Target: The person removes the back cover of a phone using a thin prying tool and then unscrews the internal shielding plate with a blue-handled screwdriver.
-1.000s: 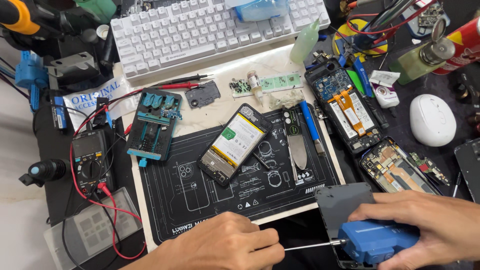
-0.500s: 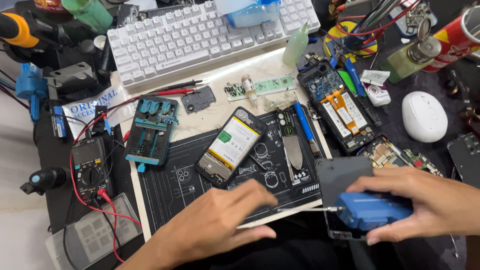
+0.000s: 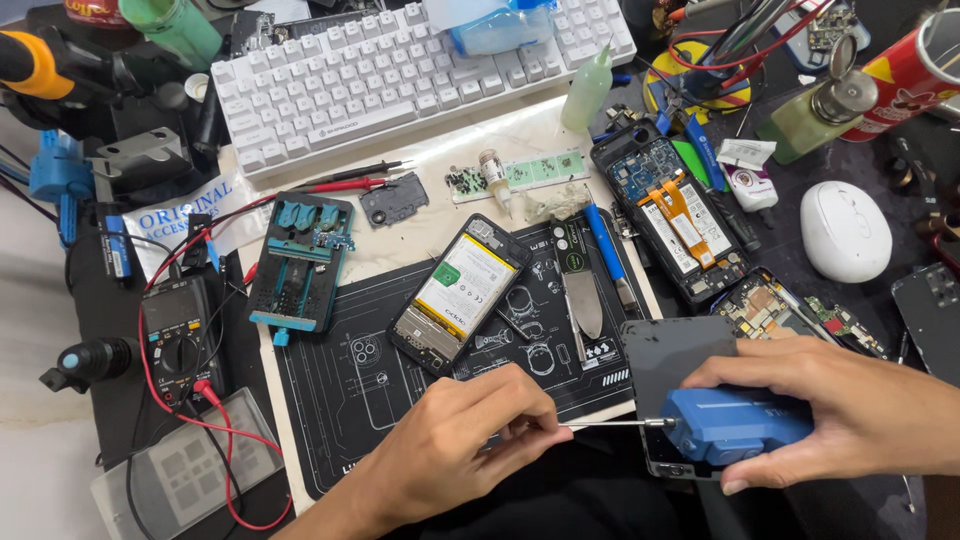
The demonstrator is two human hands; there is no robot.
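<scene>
While the left hand (image 3: 455, 440) pinches the thin metal shaft (image 3: 605, 424) between curled fingertips to steady it, the right hand (image 3: 840, 405) wraps its fingers around the blue tool body (image 3: 735, 425). Both hover near, over a dark phone back panel (image 3: 675, 355); an opened phone (image 3: 460, 292) lies farther left on the black work mat (image 3: 340, 400).

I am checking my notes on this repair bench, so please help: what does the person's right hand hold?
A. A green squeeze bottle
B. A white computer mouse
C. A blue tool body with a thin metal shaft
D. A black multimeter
C: the right hand wraps around the blue tool body, whose thin metal shaft runs toward the left hand; the white mouse, green bottle and multimeter lie untouched.
</scene>
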